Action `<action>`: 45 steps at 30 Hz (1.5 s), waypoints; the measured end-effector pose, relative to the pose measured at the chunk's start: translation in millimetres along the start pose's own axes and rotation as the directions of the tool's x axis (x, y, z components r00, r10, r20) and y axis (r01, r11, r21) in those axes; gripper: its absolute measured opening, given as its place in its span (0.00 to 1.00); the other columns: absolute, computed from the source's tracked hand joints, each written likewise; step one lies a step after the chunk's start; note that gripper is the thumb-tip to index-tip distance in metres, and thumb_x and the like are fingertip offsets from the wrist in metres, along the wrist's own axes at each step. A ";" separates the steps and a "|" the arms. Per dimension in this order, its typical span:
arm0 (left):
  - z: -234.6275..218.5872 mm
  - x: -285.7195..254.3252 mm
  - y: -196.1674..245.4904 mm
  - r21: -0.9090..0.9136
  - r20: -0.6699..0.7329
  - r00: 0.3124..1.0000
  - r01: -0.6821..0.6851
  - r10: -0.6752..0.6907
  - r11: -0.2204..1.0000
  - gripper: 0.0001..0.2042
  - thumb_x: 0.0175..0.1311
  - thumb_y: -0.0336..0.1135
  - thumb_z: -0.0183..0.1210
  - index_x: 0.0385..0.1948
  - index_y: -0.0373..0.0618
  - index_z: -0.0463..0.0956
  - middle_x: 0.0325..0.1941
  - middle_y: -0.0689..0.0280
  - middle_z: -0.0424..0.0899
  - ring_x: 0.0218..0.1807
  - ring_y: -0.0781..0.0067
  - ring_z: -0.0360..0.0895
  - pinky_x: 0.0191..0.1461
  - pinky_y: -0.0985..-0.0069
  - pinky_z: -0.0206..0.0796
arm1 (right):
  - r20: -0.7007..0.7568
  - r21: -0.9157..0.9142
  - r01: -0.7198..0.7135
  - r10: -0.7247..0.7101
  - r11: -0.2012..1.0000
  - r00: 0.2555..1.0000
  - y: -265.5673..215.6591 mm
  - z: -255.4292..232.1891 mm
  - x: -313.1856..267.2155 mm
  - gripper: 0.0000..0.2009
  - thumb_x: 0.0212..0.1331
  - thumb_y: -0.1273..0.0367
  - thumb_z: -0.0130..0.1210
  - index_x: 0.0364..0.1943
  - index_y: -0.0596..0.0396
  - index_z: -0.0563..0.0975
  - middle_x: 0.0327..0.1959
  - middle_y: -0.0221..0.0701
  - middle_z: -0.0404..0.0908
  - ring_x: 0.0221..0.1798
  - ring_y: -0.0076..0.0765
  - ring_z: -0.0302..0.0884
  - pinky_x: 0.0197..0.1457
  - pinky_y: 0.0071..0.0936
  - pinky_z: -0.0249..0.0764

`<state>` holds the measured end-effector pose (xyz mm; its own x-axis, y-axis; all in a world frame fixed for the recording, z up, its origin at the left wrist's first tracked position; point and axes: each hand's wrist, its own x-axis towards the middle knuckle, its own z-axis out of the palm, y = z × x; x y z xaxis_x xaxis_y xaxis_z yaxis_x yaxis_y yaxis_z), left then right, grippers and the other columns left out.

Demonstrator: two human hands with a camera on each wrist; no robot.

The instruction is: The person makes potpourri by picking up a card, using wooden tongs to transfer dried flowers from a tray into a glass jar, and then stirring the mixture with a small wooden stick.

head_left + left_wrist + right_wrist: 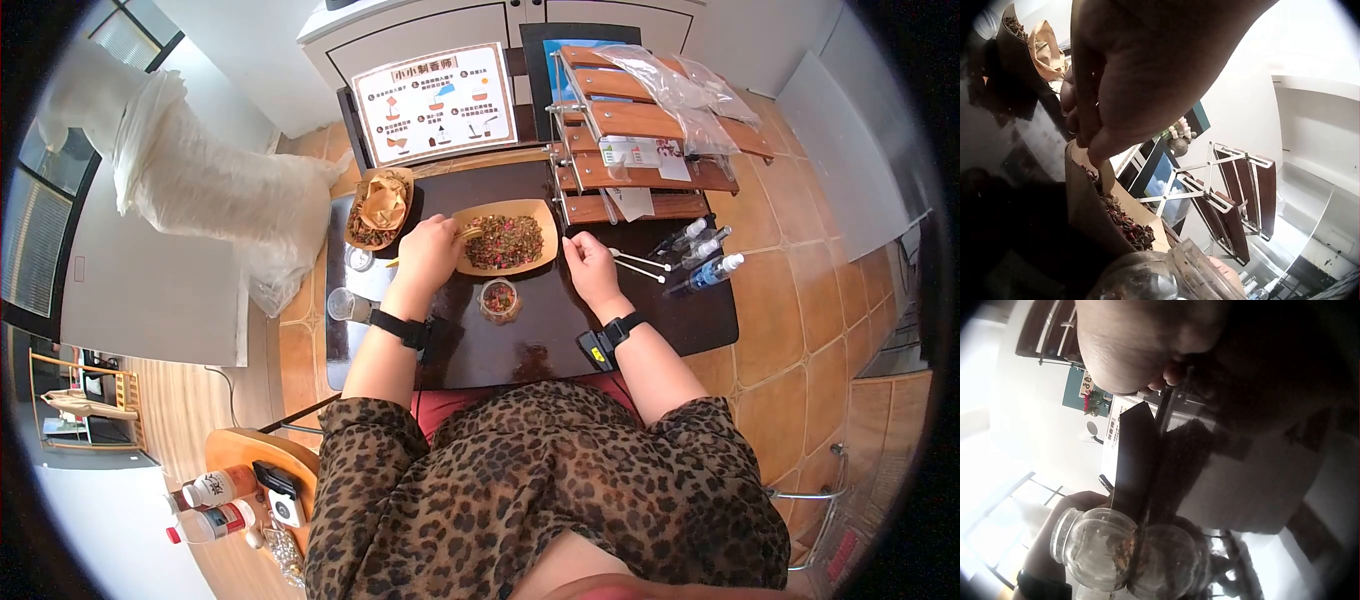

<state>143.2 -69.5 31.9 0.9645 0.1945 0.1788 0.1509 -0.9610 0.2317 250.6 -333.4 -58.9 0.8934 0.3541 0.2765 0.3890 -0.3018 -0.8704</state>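
Note:
My left hand [430,250] pinches a yellow spoon-like scoop [467,233] over the left end of a boat-shaped paper tray [552,222]. The tray carries a dried mix [505,242] of brown-green bits and red pieces. In the left wrist view the scoop's rounded end [1107,178] dips into the mix. Loosely curled, my right hand [592,268] rests on the table beside the tray's right end, with no held thing showing. Just in front of the tray is a small glass jar [499,299] with some of the same mix inside.
A second paper tray [377,207] with crumpled paper stands back left, near a clear cup [347,305]. Right of my right hand lie white-tipped sticks [642,265] and spray bottles [716,272]. A folding wooden rack [640,120] and an instruction board [435,105] stand behind.

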 end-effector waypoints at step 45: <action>-46.7 -29.4 9.0 0.002 0.025 0.999 -0.026 0.026 1.000 0.07 0.59 0.35 0.64 0.36 0.46 0.82 0.37 0.61 0.80 0.46 0.55 0.80 0.47 0.60 0.75 | 0.015 -0.005 -0.009 0.009 1.000 1.000 -6.8 -2.4 -0.3 0.13 0.68 0.66 0.58 0.28 0.59 0.74 0.20 0.38 0.77 0.22 0.36 0.73 0.29 0.33 0.69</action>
<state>106.0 -74.6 73.4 0.9732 0.1646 0.1608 0.1262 -0.9662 0.2249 248.2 -333.6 -52.1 0.8935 0.3642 0.2628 0.3822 -0.3096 -0.8707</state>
